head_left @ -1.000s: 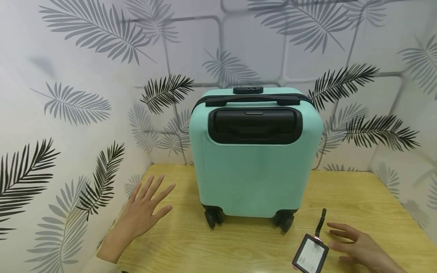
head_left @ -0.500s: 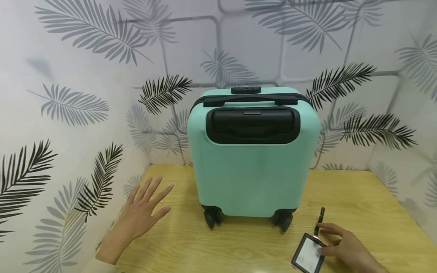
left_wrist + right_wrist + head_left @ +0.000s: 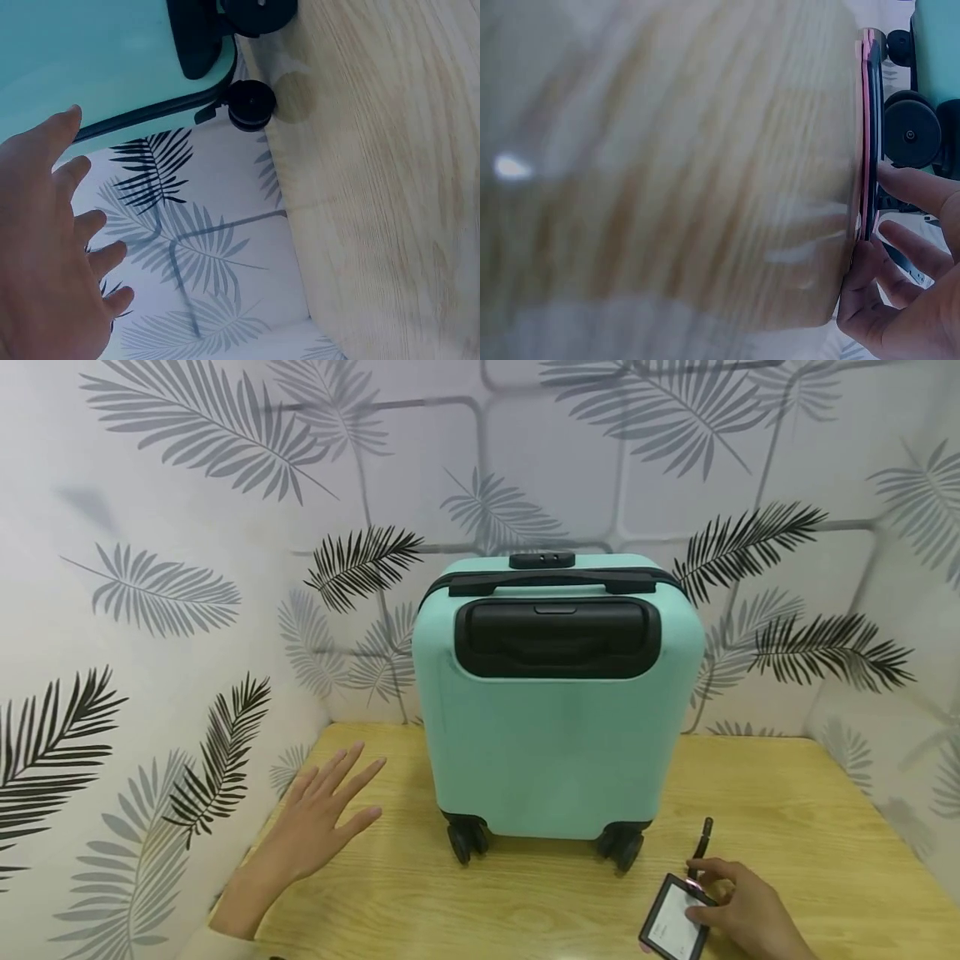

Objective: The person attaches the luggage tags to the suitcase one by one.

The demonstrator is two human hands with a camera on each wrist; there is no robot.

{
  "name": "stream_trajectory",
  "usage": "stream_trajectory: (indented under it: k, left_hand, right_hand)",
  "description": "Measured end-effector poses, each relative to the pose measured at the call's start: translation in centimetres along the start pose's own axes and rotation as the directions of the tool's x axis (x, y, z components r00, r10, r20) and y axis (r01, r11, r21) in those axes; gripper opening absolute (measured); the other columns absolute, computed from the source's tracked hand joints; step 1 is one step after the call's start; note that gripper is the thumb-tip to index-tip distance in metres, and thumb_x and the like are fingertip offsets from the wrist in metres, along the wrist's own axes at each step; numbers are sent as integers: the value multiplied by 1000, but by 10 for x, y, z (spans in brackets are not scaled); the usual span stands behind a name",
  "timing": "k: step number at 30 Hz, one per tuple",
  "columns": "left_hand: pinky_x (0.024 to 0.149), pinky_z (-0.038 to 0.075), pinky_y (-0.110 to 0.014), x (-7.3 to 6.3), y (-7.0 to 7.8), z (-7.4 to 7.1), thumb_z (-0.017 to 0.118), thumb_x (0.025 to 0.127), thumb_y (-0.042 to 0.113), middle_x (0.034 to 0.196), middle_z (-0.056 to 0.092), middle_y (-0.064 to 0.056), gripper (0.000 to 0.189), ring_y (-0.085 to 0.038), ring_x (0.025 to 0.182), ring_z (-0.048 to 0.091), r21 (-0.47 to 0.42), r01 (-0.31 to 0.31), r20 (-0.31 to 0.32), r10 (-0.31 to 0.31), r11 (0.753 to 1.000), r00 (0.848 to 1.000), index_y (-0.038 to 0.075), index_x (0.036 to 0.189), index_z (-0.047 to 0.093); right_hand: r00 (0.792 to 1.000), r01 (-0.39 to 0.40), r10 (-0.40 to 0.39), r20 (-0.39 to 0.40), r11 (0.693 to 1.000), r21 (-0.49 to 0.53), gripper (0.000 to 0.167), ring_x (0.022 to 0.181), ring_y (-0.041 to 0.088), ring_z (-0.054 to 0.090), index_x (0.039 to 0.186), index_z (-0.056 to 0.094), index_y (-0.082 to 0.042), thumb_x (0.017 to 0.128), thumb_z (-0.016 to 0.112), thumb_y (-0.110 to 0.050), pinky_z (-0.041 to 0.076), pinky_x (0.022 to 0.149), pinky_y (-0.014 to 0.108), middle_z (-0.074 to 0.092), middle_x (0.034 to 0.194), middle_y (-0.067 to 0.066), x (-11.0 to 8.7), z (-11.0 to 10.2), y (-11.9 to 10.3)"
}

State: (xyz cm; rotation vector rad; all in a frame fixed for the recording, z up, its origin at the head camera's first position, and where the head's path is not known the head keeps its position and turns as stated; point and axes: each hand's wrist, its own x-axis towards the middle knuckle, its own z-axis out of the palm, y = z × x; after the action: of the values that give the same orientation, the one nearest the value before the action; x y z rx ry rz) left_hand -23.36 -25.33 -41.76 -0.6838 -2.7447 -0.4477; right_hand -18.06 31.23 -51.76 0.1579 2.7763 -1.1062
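Note:
A mint-green suitcase (image 3: 551,760) stands upright on the wooden table in the head view, with a black recessed handle panel (image 3: 558,637) and black wheels. A black-framed luggage tag (image 3: 671,922) with a white card and a black strap (image 3: 702,845) lies near the suitcase's right wheel. My right hand (image 3: 750,906) pinches the tag's upper right edge, thumb on the card's face and forefinger by the strap. In the right wrist view the luggage tag (image 3: 867,112) appears edge-on, pink and black. My left hand (image 3: 311,827) hovers left of the suitcase, fingers spread, holding nothing.
The wood-grain table (image 3: 525,902) meets a wall (image 3: 555,460) with a leaf pattern behind the suitcase. Another patterned wall (image 3: 150,693) stands close along the left side. The suitcase's near wheels (image 3: 621,845) stick out toward me.
My right hand has moved left from beside the luggage tag and taken hold of its edge. The left hand stays nearly in place, and the suitcase has not moved.

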Motion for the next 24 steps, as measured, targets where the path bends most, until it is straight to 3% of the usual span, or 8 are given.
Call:
stream_trajectory:
  k: [4, 7, 13, 15, 19, 24]
  left_hand:
    - [111, 31, -71, 0, 4, -3, 56, 107, 43, 173, 19, -4, 65, -45, 148, 38, -120, 1, -18, -3, 993, 1000, 37, 165, 27]
    - [104, 39, -73, 2, 8, -10, 55, 109, 40, 173, 18, -1, 64, -47, 146, 41, -233, 13, -17, -17, 972, 1000, 42, 165, 23]
    - [109, 33, -74, 5, 18, -23, 52, 110, 37, 174, 14, 6, 63, -40, 156, 25, -358, 29, 1, -30, 933, 1000, 45, 164, 20]
    - [111, 34, -71, 5, 20, -25, 51, 111, 35, 173, 16, 6, 63, -37, 155, 28, -390, 26, -5, -31, 920, 1000, 45, 164, 20]
    - [109, 42, -63, 4, 24, -30, 50, 112, 29, 170, 27, 4, 61, -32, 148, 43, -490, 25, -23, -41, 871, 999, 43, 164, 23]
    - [106, 44, -66, 3, 30, -39, 44, 114, 27, 166, 35, 4, 56, -30, 142, 51, -575, 30, -19, -51, 817, 999, 40, 165, 24]
  right_hand:
    - [1000, -12, 12, -2, 1000, -9, 58, 90, 21, 64, 128, 68, 0, 80, 91, -21, 51, 77, 44, 71, 108, 8, 2, 3, -1]
    - [1000, -16, 15, -2, 1000, -19, 50, 93, 24, 65, 122, 71, -1, 82, 89, -25, 52, 82, 49, 71, 108, 8, 4, 3, -3]
    - [1000, -20, 20, -16, 1000, -16, 43, 95, 25, 65, 118, 72, -1, 85, 87, -23, 51, 84, 50, 71, 106, 8, 4, 4, -5]
    - [1000, -14, 14, -27, 1000, -4, 37, 94, 23, 65, 117, 72, -1, 86, 85, -18, 51, 83, 47, 71, 105, 7, 4, 5, -5]
    - [999, -1, 1, -43, 1000, 17, 30, 92, 20, 64, 116, 72, -3, 88, 81, -11, 51, 79, 41, 70, 103, 4, 3, 8, -4]
    - [998, 33, -32, -56, 999, 16, 25, 89, 19, 63, 112, 72, -3, 89, 79, -6, 50, 76, 38, 70, 100, 3, 3, 10, -3]
